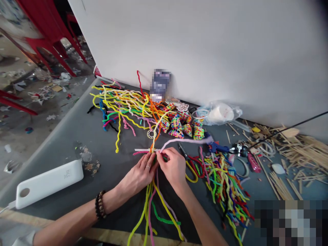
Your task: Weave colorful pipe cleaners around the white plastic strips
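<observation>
Hanging nearest: a bunch of pipe cleaners (148, 194), yellow, pink, green and lilac, running under both hands. Left hand (143, 169): fingers together, closed over the bunch, thumb mostly hidden. Right hand (174, 165): thumb and forefinger pinched on a lilac pipe cleaner (179, 140), its length trailing right. Status, as judged: part-done; several strands gathered across a white strip (139, 150), all ends loose. Apparently unworked: a mixed heap (228, 184) at right, a long pile (128, 99) farther off. Table (107, 147): dark grey; white power bank (51, 182), scissors (192, 172), blue glue gun (220, 147), wooden sticks (299, 150), speckled bundles (176, 123). Beyond: pale wall (205, 41), red chairs (43, 20), littered floor.
</observation>
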A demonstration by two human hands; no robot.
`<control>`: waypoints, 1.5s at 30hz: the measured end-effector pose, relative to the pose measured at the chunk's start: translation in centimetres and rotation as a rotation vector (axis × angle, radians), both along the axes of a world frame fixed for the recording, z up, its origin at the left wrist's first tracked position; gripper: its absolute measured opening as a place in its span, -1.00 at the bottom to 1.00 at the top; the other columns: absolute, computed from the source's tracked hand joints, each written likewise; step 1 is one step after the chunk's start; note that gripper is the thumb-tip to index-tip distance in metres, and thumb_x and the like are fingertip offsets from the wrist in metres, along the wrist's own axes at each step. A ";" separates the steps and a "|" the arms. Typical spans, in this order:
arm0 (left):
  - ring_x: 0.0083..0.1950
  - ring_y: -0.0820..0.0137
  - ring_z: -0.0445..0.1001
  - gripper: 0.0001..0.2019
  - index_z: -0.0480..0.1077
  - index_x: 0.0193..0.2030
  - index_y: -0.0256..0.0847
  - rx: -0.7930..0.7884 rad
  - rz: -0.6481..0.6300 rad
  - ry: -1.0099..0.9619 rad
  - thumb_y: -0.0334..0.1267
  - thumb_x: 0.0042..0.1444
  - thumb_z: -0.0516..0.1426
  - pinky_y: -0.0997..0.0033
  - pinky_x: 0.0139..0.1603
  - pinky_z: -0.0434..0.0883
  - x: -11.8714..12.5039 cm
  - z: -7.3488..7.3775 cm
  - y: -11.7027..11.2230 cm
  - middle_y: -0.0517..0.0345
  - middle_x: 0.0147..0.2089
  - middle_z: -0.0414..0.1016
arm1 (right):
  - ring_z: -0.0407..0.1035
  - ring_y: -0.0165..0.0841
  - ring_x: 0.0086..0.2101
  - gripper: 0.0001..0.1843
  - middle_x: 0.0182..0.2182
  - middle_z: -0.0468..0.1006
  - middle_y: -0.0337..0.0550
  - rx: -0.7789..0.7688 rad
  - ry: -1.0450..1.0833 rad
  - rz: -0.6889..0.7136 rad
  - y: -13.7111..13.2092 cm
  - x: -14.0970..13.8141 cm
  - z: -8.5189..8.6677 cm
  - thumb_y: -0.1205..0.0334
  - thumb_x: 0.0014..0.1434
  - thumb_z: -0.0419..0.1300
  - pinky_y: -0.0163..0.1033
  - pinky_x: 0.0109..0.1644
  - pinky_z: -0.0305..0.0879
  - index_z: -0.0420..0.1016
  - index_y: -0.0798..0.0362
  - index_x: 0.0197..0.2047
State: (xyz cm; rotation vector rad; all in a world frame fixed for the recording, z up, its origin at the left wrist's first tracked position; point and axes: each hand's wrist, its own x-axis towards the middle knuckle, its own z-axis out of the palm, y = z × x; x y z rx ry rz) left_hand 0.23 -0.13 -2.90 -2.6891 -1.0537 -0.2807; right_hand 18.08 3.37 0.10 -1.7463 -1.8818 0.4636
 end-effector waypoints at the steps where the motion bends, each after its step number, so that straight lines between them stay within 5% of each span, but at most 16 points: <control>1: 0.40 -0.04 0.41 -0.51 0.25 0.42 -0.53 -0.006 0.001 -0.001 -0.46 0.38 0.06 0.06 0.34 0.46 0.0 -0.1 0.0 -0.45 0.38 0.36 | 0.51 -0.38 -0.35 -0.84 -0.30 0.65 -0.20 0.014 -0.001 -0.001 -0.2 0.1 0.0 0.21 0.32 0.26 -0.31 -0.22 0.30 0.62 0.00 -0.30; 14: 0.47 0.05 0.31 -0.68 0.44 0.23 -0.37 -0.220 0.011 -0.161 -0.40 0.37 0.13 0.10 0.41 0.41 -0.7 0.2 0.5 -0.29 0.42 0.36 | 0.56 -0.38 -0.29 -0.77 -0.22 0.68 -0.23 0.137 -0.172 0.218 -2.2 -0.5 -1.0 0.31 0.44 0.14 -0.30 -0.20 0.30 0.66 -0.03 -0.10; 22: 0.50 -0.04 0.24 -0.61 0.37 0.27 -0.45 -0.221 0.076 -0.107 -0.50 0.33 0.10 0.05 0.39 0.44 0.1 -0.4 -0.5 -0.50 0.48 0.18 | 0.55 -0.39 -0.28 -0.75 -0.23 0.68 -0.25 0.072 -0.179 0.295 -1.8 0.0 -0.3 0.37 0.41 0.16 -0.31 -0.18 0.30 0.67 -0.06 -0.09; 26: 0.47 -0.10 0.29 -0.60 0.38 0.26 -0.49 -0.213 0.001 -0.083 -0.48 0.31 0.14 -0.01 0.38 0.44 -0.4 0.0 0.2 -0.54 0.44 0.25 | 0.55 -0.38 -0.25 -0.74 -0.22 0.68 -0.23 0.028 -0.236 0.330 -1.5 0.1 -0.1 0.43 0.36 0.17 -0.31 -0.19 0.30 0.67 -0.05 -0.11; 30: 0.48 -0.04 0.27 -0.64 0.44 0.22 -0.35 -0.311 -0.136 -0.141 -0.48 0.31 0.13 0.04 0.34 0.48 -2.6 0.6 2.0 -0.38 0.47 0.24 | 0.54 -0.38 -0.25 -0.73 -0.21 0.67 -0.23 -0.043 -0.287 0.366 -1.3 0.3 0.1 0.43 0.34 0.19 -0.31 -0.24 0.29 0.67 -0.07 -0.08; 36: 0.48 0.24 0.31 -0.39 0.45 0.30 -0.19 -0.503 -0.249 -0.379 -0.68 0.18 -0.02 0.20 0.43 0.39 -4.9 0.5 3.9 -0.02 0.44 0.36 | 0.54 -0.39 -0.25 -0.62 -0.14 0.66 -0.28 -0.063 -0.370 0.345 -1.8 0.5 0.5 0.46 0.34 0.17 -0.27 -0.30 0.23 0.62 -0.16 0.07; 45: 0.35 0.16 0.47 -0.62 0.55 0.05 -0.29 -0.225 -0.186 -0.515 -0.62 0.21 0.05 0.11 0.30 0.54 -3.5 0.0 2.8 -0.04 0.22 0.59 | 0.54 -0.42 -0.26 -0.83 -0.22 0.65 -0.28 -0.032 -0.182 0.157 -3.0 -0.9 0.0 0.19 0.41 0.22 -0.32 -0.23 0.27 0.68 -0.15 -0.08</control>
